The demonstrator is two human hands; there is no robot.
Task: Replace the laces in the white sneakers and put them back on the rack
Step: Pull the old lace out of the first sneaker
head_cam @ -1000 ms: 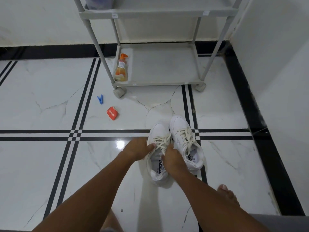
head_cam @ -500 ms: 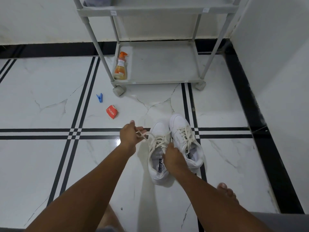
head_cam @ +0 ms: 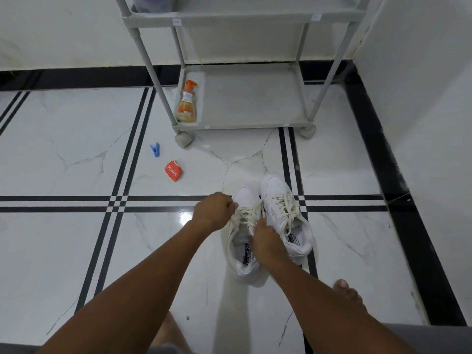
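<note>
Two white sneakers stand side by side on the marble floor, toes pointing away from me. The left sneaker has cream laces across its front. My left hand is curled beside the shoe's left edge and pinches a lace end. My right hand grips the laces over the tongue of the same shoe. The right sneaker is laced and untouched. The grey rack stands beyond the shoes, against the wall.
An orange spray bottle lies on the rack's bottom shelf. A blue clothes peg and a red sachet lie on the floor to the left. A white wall runs along the right. My bare foot is at the lower right.
My left hand pulled a lace end out to the left, then came back in against the left sneaker. My right hand stayed on that shoe's laces.
</note>
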